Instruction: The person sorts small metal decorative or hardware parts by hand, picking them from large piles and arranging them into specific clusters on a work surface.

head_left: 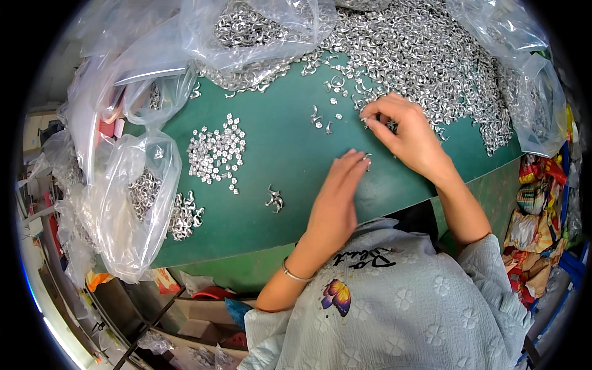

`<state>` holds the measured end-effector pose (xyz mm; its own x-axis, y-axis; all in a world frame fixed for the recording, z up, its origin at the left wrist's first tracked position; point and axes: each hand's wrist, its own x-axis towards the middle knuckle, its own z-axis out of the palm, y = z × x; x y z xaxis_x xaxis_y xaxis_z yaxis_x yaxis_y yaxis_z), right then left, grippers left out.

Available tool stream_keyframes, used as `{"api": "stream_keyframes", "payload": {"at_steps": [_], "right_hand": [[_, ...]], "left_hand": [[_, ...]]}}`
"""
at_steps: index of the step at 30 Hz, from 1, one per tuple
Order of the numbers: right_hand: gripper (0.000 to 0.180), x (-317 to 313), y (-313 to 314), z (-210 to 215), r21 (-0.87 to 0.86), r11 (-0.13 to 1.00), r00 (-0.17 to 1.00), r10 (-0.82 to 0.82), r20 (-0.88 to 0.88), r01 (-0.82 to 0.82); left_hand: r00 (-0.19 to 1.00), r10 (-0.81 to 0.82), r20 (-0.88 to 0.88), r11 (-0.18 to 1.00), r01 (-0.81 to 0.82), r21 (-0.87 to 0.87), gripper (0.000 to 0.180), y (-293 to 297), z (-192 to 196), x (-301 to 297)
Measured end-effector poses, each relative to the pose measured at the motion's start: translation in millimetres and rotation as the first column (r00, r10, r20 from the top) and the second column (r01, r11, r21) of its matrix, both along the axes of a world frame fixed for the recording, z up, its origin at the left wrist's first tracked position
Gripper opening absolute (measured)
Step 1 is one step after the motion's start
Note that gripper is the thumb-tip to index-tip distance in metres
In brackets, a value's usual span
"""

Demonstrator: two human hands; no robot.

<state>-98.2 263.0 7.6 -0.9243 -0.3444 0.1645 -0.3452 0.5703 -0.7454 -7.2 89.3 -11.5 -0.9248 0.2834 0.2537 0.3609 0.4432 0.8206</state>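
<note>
right hand (404,132) at the near edge of the big heap of small curled silver metal pieces (431,55), thumb and forefinger pinched together on one piece, other fingers spread over loose ones. left hand (339,197) lies flat on the green-topped desk (277,185), fingers together and extended, tips just beside a single small silver piece (368,158); whether they grip it, cannot tell.

sorted patch of tiny flower-shaped silver pieces (216,154) sits well apart to the left; a lone curled silver piece (275,199) lies between that patch and the left hand.

risks, as judged:
- right wrist hovers over strays; a sweep could drag heap pieces into the bare middle.
- the lone piece is near the desk's front edge; a nudge from the left forearm could knock it off.
- clear plastic bags (132,203) of silver pieces slump over the left edge; a tug may spill them.
- pinched piece is tiny, easy to drop back into the heap.
</note>
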Motion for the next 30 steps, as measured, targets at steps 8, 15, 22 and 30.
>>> {"api": "stream_keyframes", "payload": {"at_steps": [8, 15, 22, 30], "right_hand": [[0.011, 11.4, -47.1, -9.5, 0.146, 0.914, 0.919, 0.390, -0.058, -0.378], [0.014, 2.9, -15.9, -7.3, 0.038, 0.991, 0.988, 0.130, -0.082, -0.128], [0.017, -1.6, -41.6, -16.4, 0.262, 0.957, 0.953, 0.188, -0.238, -0.123], [0.018, 19.0, -58.7, -14.1, -0.067, 0.906, 0.902, 0.423, 0.085, -0.419]], "left_hand": [[0.873, 0.480, -0.091, 0.868, -0.487, -0.096, 0.037, -24.0, 1.3, 8.1], [0.966, 0.154, -0.208, 0.918, -0.218, -0.332, 0.032, -30.3, -1.2, 5.7], [0.913, 0.351, -0.209, 0.848, -0.405, -0.343, 0.020, -54.6, -4.8, 14.7], [0.911, 0.367, -0.186, 0.862, -0.409, -0.299, 0.036, -50.9, -4.3, 17.6]]}}
